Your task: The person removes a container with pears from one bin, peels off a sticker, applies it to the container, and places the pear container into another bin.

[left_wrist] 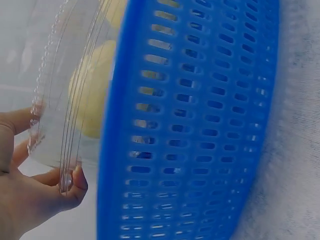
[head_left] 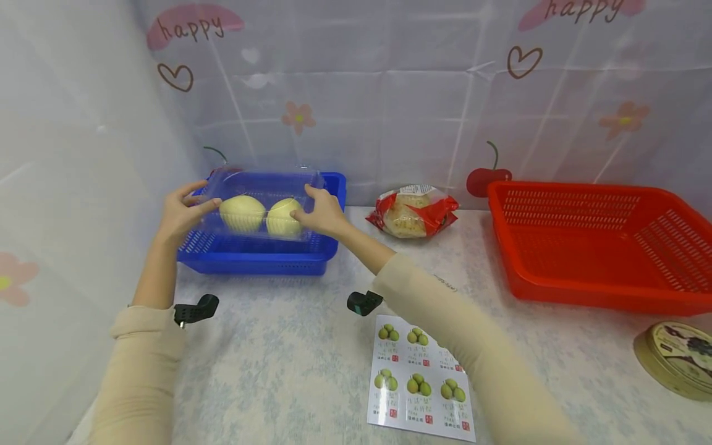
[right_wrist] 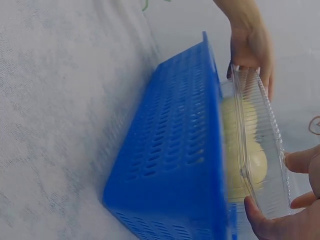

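A clear plastic clamshell box (head_left: 233, 185) with two large pale yellow-green round fruits (head_left: 242, 211) inside is at the blue basket (head_left: 261, 264), overlapping its opening in the head view. My left hand (head_left: 180, 213) grips the box's left end, its thumb and fingers at the ridged edge in the left wrist view. At the opposite end, my right hand (head_left: 324, 213) holds the box between thumb and fingers. From the right wrist view, the box's lower part sits within the basket rim while its lid rises above.
Right of the basket lies a red-and-clear bagged food pack (head_left: 411, 213) against the backdrop. A red basket (head_left: 589, 290) stands at the right, with a round tin (head_left: 678, 358) in front of it. A sheet of fruit-picture labels (head_left: 419, 383) lies partly under my right sleeve.
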`<state>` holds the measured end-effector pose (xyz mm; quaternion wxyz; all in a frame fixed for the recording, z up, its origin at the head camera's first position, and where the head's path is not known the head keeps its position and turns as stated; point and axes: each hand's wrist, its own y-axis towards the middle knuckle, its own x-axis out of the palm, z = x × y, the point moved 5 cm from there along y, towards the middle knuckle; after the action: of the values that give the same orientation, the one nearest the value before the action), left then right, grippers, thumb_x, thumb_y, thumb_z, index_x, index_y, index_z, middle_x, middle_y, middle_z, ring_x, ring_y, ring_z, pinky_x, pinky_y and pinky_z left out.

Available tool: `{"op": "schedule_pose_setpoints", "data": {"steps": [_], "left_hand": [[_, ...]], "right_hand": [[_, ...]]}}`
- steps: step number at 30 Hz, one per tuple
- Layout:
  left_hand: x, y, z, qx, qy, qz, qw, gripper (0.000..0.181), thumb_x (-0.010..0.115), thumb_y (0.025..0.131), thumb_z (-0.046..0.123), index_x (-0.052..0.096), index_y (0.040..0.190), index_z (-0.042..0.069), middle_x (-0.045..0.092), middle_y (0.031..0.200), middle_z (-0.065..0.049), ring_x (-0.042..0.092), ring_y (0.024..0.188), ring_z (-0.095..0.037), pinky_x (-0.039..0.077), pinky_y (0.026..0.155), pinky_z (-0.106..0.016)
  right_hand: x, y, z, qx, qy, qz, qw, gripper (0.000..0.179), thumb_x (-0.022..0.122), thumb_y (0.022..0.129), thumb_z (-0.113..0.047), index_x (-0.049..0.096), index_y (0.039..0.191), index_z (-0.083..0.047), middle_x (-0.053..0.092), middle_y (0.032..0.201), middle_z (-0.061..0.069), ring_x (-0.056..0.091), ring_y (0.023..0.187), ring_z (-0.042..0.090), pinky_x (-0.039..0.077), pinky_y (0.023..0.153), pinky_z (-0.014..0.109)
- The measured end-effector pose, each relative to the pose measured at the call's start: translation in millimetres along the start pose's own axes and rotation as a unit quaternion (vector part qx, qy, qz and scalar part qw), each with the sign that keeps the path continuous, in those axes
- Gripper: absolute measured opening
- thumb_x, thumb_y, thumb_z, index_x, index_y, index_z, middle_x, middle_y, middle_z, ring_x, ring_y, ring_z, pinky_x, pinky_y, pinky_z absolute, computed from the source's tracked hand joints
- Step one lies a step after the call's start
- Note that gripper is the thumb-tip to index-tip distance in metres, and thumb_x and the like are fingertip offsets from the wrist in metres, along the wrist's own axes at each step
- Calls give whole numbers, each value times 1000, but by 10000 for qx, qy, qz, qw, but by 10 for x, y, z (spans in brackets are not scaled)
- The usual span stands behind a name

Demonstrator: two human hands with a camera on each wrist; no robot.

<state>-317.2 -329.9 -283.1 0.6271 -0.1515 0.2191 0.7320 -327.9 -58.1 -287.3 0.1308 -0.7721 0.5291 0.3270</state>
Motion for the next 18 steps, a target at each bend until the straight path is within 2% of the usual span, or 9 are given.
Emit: {"op": "schedule_pose_setpoints", "data": {"steps": [1, 4, 6, 8, 10, 13, 18], "left_hand": [[-14, -9, 22, 45, -22, 49, 10000, 66, 63, 90, 30, 35, 146, 8, 42, 135, -26, 54, 96, -13, 47, 61, -16], [-46, -40, 89, 153, -48, 134, 9998, 65, 64, 89, 31, 37, 145, 9, 44, 132, -23, 51, 82, 0, 47, 61, -16], [-57, -60, 135, 218, -65, 168, 9996, 65, 65, 88, 31, 38, 144, 10, 45, 132, -22, 51, 80, 1, 47, 63, -15], [-60, -80, 183, 276, -152, 178, 9993, 66, 66, 88, 29, 39, 144, 10, 44, 131, -22, 52, 80, 1, 47, 64, -14], [-62, -104, 239, 318, -295, 196, 9989, 65, 67, 87, 27, 40, 144, 10, 44, 131, -21, 54, 78, -1, 48, 65, -14], [-53, -138, 325, 358, -486, 162, 9980, 64, 68, 87, 25, 41, 143, 11, 43, 133, -22, 53, 87, -2, 48, 67, -14], [-25, -176, 436, 368, -481, 34, 9982, 65, 68, 87, 27, 40, 144, 14, 37, 143, -25, 48, 110, -13, 48, 71, -12]], "right_hand": [[-36, -10, -10, -53, 24, 17, 10000, 69, 62, 91, -25, 29, 145, 0, 33, 149, 13, 36, 58, 14, 46, 68, 29], [-144, -34, -36, -181, 129, 34, 9997, 69, 62, 91, -25, 29, 145, 0, 33, 149, 13, 55, 63, 12, 49, 70, 25], [-200, -50, -43, -218, 269, -22, 9994, 69, 61, 91, -24, 27, 146, 0, 31, 151, 12, 65, 85, 20, 52, 75, 27], [-246, -63, -41, -222, 381, -81, 9990, 69, 61, 92, -25, 26, 147, -2, 29, 152, 11, 60, 110, 25, 52, 84, 30], [-287, -81, -42, -217, 497, -146, 9984, 69, 60, 92, -24, 25, 148, -3, 27, 153, 10, 57, 115, 28, 52, 86, 32], [-357, -109, -37, -264, 589, -139, 9978, 68, 61, 92, -24, 26, 147, -4, 28, 153, 10, 56, 116, 29, 52, 86, 34], [-493, -163, -27, -384, 732, -98, 9965, 68, 62, 91, -23, 28, 146, -3, 29, 152, 11, 56, 116, 30, 52, 85, 34]]}}
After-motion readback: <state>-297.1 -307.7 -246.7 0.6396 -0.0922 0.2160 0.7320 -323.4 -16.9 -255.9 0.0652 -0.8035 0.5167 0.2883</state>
